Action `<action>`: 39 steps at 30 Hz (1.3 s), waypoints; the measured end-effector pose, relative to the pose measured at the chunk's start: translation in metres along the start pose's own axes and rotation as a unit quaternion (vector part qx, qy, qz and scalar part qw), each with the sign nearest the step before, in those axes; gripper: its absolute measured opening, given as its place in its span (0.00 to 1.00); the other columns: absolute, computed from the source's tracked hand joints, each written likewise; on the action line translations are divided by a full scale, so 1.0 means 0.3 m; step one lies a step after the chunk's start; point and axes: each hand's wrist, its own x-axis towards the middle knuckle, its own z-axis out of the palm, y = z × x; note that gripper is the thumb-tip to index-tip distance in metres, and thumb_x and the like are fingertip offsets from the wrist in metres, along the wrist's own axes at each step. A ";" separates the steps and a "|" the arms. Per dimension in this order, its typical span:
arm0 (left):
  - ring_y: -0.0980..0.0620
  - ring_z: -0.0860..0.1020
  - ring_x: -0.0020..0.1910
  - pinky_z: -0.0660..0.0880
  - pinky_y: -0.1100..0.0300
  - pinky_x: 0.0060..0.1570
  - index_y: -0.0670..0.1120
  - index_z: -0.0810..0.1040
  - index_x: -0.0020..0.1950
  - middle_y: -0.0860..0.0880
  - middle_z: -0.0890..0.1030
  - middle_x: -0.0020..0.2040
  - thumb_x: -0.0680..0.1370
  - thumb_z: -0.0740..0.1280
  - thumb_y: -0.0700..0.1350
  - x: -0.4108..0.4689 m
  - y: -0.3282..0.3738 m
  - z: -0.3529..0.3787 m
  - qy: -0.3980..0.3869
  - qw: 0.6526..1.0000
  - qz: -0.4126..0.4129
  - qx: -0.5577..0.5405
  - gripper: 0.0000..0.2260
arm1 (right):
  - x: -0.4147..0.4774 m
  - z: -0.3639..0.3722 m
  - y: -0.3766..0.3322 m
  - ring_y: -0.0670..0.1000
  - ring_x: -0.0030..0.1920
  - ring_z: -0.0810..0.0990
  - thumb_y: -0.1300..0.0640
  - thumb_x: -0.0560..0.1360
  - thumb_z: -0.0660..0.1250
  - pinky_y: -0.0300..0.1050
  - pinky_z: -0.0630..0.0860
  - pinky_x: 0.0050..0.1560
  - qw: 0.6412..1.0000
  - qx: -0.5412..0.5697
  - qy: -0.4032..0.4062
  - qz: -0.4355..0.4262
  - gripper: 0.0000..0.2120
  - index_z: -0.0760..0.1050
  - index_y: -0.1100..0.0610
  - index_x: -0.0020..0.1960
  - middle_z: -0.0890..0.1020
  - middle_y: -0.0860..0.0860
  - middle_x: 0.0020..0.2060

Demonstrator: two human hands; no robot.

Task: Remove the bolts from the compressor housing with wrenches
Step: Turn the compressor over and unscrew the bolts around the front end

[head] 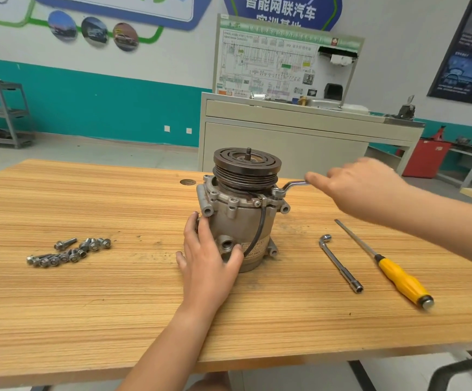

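On the workshop desk (116, 306), the compressor housing (240, 221) stands upright; a spread left hand (206, 258) braces it, likely against twisting, while the right hand (364, 187) grips a wrench (291, 186) seated on its flange.

Bright even light, wide-angle edges bowed, soft shadows.

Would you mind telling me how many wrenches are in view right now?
2. One offset wrench is on the compressor's upper flange, held by the right hand; the L-shaped wrench lies on the table to its right. None seem hidden.
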 end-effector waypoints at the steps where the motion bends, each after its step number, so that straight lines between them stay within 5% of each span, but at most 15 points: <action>1: 0.50 0.55 0.74 0.53 0.38 0.70 0.47 0.51 0.76 0.51 0.49 0.76 0.75 0.67 0.52 0.000 0.000 0.000 0.000 1.000 -0.001 0.000 0.36 | 0.031 0.025 0.012 0.50 0.35 0.76 0.63 0.77 0.57 0.43 0.72 0.40 1.000 0.015 0.011 -0.009 0.18 0.61 0.52 0.66 0.76 0.47 0.36; 4: 0.50 0.56 0.74 0.54 0.38 0.70 0.47 0.52 0.76 0.51 0.49 0.76 0.75 0.67 0.53 0.000 0.001 -0.001 0.002 1.000 -0.001 0.002 0.36 | 0.149 0.104 -0.015 0.53 0.51 0.79 0.67 0.77 0.57 0.50 0.63 0.66 0.995 0.070 0.063 -0.011 0.15 0.68 0.57 0.62 0.81 0.53 0.51; 7: 0.50 0.56 0.73 0.54 0.38 0.70 0.47 0.52 0.76 0.52 0.50 0.75 0.75 0.67 0.53 0.002 -0.001 -0.003 0.002 1.000 0.002 0.003 0.36 | 0.205 0.163 -0.093 0.55 0.55 0.78 0.69 0.77 0.55 0.50 0.58 0.68 0.982 0.148 0.113 0.016 0.16 0.71 0.63 0.62 0.80 0.57 0.54; 10: 0.50 0.56 0.74 0.53 0.38 0.70 0.47 0.52 0.76 0.52 0.50 0.76 0.75 0.67 0.53 -0.001 -0.001 -0.003 0.001 1.000 -0.002 0.001 0.36 | 0.157 0.176 -0.110 0.58 0.49 0.80 0.64 0.79 0.56 0.51 0.66 0.62 0.951 0.252 0.159 0.086 0.13 0.72 0.61 0.62 0.82 0.58 0.48; 12: 0.50 0.55 0.74 0.53 0.38 0.70 0.47 0.51 0.76 0.51 0.50 0.76 0.75 0.67 0.53 0.001 0.001 -0.003 0.001 1.000 -0.002 0.003 0.36 | 0.091 0.145 -0.098 0.60 0.39 0.79 0.60 0.80 0.55 0.54 0.75 0.46 0.890 0.373 0.190 0.178 0.13 0.69 0.61 0.64 0.81 0.59 0.39; 14: 0.50 0.55 0.74 0.53 0.39 0.70 0.47 0.51 0.76 0.51 0.50 0.76 0.75 0.67 0.53 0.003 0.000 -0.003 0.000 1.000 -0.006 0.005 0.36 | 0.016 0.101 -0.084 0.57 0.31 0.76 0.58 0.81 0.53 0.49 0.73 0.32 0.842 0.440 0.217 0.225 0.17 0.62 0.59 0.69 0.78 0.56 0.32; 15: 0.49 0.56 0.74 0.54 0.39 0.70 0.46 0.52 0.76 0.50 0.50 0.76 0.75 0.67 0.53 0.002 0.000 -0.002 0.000 1.000 -0.006 0.006 0.36 | -0.024 0.081 -0.080 0.55 0.28 0.74 0.57 0.81 0.52 0.47 0.70 0.27 0.848 0.431 0.213 0.223 0.19 0.59 0.57 0.71 0.76 0.54 0.29; 18: 0.49 0.56 0.74 0.54 0.38 0.69 0.47 0.52 0.76 0.50 0.50 0.76 0.75 0.67 0.53 0.002 0.000 -0.005 0.001 1.000 -0.008 0.007 0.36 | -0.105 0.024 -0.091 0.50 0.25 0.70 0.56 0.80 0.52 0.42 0.64 0.24 0.939 0.281 0.093 0.172 0.18 0.57 0.50 0.69 0.71 0.48 0.25; 21: 0.49 0.56 0.74 0.54 0.37 0.69 0.47 0.52 0.76 0.50 0.50 0.75 0.75 0.67 0.53 0.002 0.000 -0.007 0.000 1.000 -0.015 0.002 0.36 | -0.117 -0.044 -0.124 0.48 0.27 0.67 0.60 0.78 0.54 0.42 0.61 0.24 0.974 0.176 -0.006 0.143 0.22 0.53 0.48 0.70 0.69 0.48 0.28; 28: 0.49 0.57 0.73 0.53 0.38 0.70 0.48 0.52 0.76 0.51 0.50 0.76 0.74 0.68 0.53 0.000 0.003 -0.008 0.001 1.000 -0.018 -0.005 0.36 | -0.057 -0.197 -0.193 0.51 0.26 0.62 0.67 0.74 0.56 0.42 0.56 0.21 0.990 0.076 -0.063 0.101 0.27 0.54 0.62 0.72 0.67 0.53 0.29; 33: 0.47 0.55 0.74 0.56 0.37 0.68 0.50 0.43 0.77 0.50 0.45 0.76 0.74 0.68 0.54 -0.009 -0.025 -0.011 -0.039 0.998 -0.005 0.054 0.42 | -0.101 -0.201 -0.364 0.56 0.41 0.77 0.64 0.76 0.54 0.41 0.61 0.29 0.967 0.175 -0.130 -0.134 0.14 0.67 0.59 0.61 0.76 0.53 0.41; 37: 0.49 0.56 0.74 0.58 0.39 0.67 0.48 0.47 0.77 0.52 0.48 0.76 0.73 0.69 0.49 0.004 -0.019 -0.005 -0.021 0.999 -0.023 0.005 0.40 | -0.121 -0.182 -0.234 0.52 0.29 0.65 0.57 0.78 0.52 0.42 0.57 0.25 0.972 0.223 -0.071 -0.018 0.13 0.66 0.51 0.60 0.66 0.47 0.29; 39: 0.49 0.56 0.74 0.58 0.39 0.68 0.47 0.48 0.77 0.52 0.49 0.76 0.73 0.68 0.48 0.003 -0.012 0.004 -0.021 1.000 -0.014 0.006 0.39 | -0.132 -0.184 -0.163 0.51 0.33 0.71 0.51 0.77 0.50 0.43 0.65 0.28 0.966 0.253 -0.018 0.044 0.14 0.66 0.48 0.61 0.72 0.46 0.31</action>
